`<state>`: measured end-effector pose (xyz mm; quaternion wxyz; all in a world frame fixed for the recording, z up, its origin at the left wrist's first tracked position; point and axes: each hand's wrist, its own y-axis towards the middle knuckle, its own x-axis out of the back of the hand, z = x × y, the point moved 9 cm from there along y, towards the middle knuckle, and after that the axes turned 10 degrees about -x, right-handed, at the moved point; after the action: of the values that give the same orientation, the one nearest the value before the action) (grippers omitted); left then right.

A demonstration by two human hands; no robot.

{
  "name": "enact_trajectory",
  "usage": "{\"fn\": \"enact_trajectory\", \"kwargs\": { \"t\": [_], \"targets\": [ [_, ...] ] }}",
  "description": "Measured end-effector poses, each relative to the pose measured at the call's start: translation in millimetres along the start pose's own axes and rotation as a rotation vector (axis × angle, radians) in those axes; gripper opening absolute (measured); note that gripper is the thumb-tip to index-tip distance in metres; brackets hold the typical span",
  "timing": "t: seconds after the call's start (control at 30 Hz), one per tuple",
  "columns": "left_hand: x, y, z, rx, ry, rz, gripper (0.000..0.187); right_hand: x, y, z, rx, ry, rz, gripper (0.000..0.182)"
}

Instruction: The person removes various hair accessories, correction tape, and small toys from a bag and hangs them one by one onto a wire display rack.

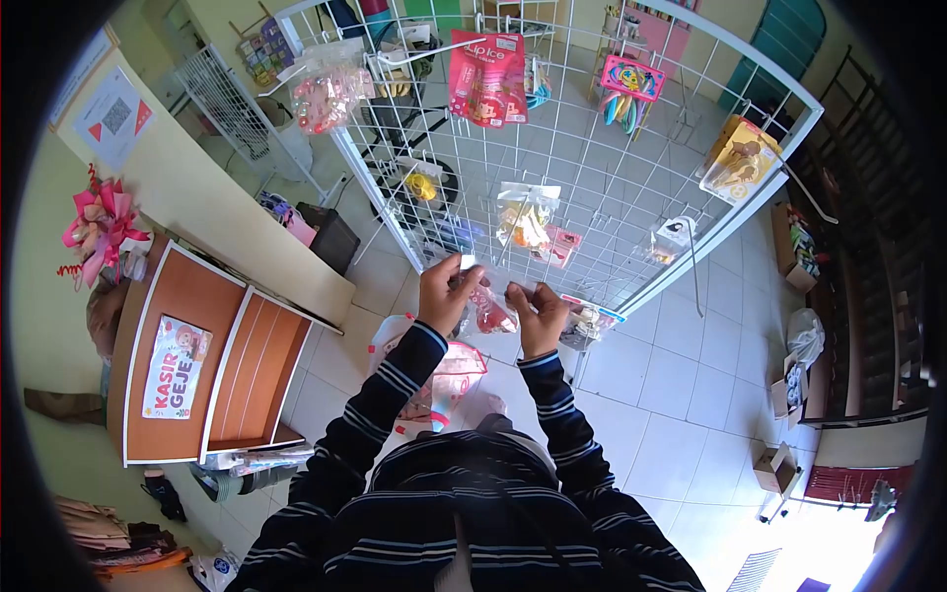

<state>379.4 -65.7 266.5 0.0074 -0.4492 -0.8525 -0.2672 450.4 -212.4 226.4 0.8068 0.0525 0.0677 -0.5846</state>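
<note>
A clear plastic packet with pink and red contents (pixel 493 314) hangs between my two hands, in front of the lower part of the white wire rack (pixel 582 148). My left hand (pixel 447 296) pinches the packet's upper left edge between thumb and fingers. At its upper right edge my right hand (pixel 540 318) is closed in a pinch. Just beyond my hands, a packet with yellowish contents (pixel 525 219) and a pink card packet (pixel 557 247) hang on the rack. Another packet (pixel 587 321) hangs beside my right hand.
Pink Lip Ice packs (pixel 486 81), hair ties (pixel 631 84) and a yellow pack (pixel 742 163) hang higher on the rack. A pink bag (pixel 449 380) is below my hands. Left stands a wooden counter (pixel 258 365); hooks stick out from the rack.
</note>
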Motion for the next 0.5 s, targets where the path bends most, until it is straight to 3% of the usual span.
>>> {"fn": "enact_trajectory", "kwargs": {
  "t": [0.1, 0.23, 0.3, 0.5],
  "targets": [
    [0, 0, -1, 0.042, -0.09, -0.032, 0.015, -2, 2, 4, 0.035, -0.114, 0.012, 0.017],
    [2, 2, -4, 0.017, -0.046, -0.04, 0.014, -4, 1, 7, -0.009, -0.05, 0.01, 0.02],
    [-2, 3, -8, 0.036, -0.094, -0.036, 0.017, -1, 1, 9, -0.045, 0.059, -0.008, 0.023],
    [-6, 9, 7, 0.017, -0.048, -0.06, 0.026, 3, 17, -5, -0.028, -0.071, -0.032, 0.026]
  ]
}}
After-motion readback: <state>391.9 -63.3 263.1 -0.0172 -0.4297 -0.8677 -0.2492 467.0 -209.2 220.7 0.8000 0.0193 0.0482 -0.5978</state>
